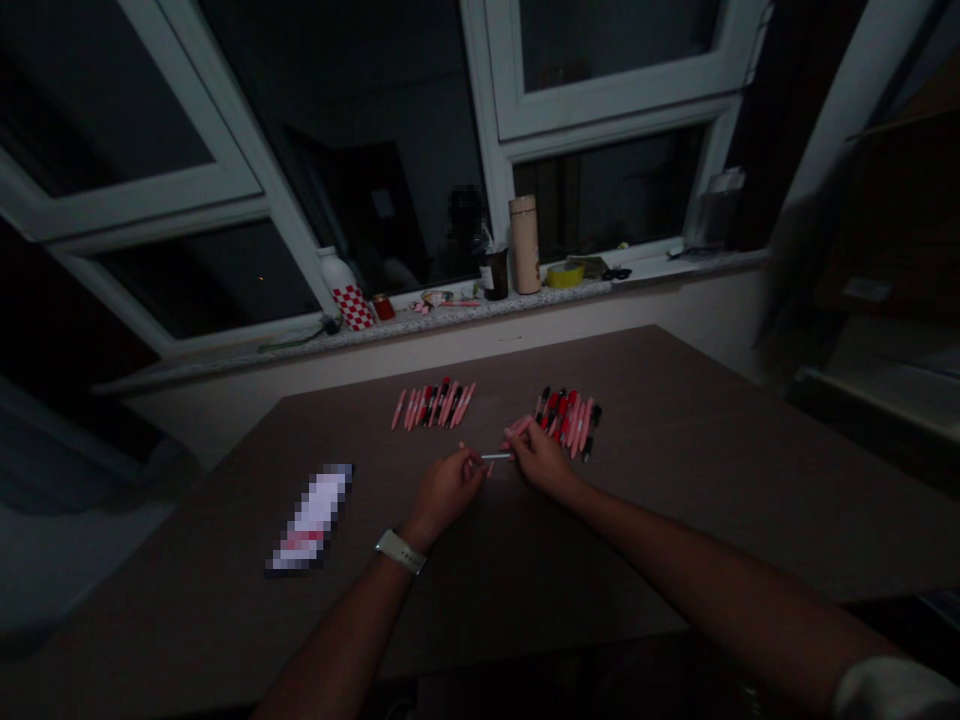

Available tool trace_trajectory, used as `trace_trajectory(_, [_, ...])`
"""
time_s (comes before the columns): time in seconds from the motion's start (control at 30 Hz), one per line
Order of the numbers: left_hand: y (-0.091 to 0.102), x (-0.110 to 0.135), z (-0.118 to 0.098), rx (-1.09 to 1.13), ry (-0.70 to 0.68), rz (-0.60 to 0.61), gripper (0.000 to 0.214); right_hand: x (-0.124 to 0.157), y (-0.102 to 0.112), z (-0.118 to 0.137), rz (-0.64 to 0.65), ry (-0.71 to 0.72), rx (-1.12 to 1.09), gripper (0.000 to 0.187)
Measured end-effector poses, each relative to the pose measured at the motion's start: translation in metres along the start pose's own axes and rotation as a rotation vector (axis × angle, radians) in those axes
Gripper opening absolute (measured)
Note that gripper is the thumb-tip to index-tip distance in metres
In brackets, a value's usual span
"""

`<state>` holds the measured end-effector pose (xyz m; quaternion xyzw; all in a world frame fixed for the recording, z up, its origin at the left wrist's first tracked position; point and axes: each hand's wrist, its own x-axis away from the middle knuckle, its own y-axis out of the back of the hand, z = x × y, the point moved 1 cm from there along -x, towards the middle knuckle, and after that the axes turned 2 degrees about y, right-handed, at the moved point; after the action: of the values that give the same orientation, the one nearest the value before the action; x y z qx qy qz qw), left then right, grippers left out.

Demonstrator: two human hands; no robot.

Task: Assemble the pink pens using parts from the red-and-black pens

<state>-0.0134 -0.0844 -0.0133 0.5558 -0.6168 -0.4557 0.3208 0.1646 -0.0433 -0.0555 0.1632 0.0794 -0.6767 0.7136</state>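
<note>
Indoor room, dimly lit; looks like a home, though a small office cannot be ruled out. White-framed window (491, 75), panes dark and reflecting the room. Speckled stone sill (450, 313) used as a shelf: checked bottle (352, 304), jar (383, 307), drink cup (495, 277), flask (526, 250), yellow tape (565, 275), scissors (618, 274). Personal and desk items mixed, which suits a lived-in room. Plain brown table (712, 490) near the window, with pens (428, 404) in two groups. Bluish cloth (56, 450) at left, perhaps a curtain. Far right too dark to read.
</note>
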Motion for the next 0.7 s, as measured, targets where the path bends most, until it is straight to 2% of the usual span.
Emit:
trace_trajectory(0.4, [-0.003,-0.002,0.002,0.007,0.000,-0.022,0.019,0.000,0.002,0.002,-0.017,0.039,0.155,0.023])
trace_trajectory(0.57, [-0.002,-0.001,0.001,0.014,0.020,-0.023,0.017,0.001,0.007,0.007,0.034,0.113,0.347,0.019])
trace_trajectory(0.7, [-0.004,-0.002,0.004,0.016,-0.009,-0.054,0.016,0.003,0.008,0.010,0.132,0.170,0.521,0.015])
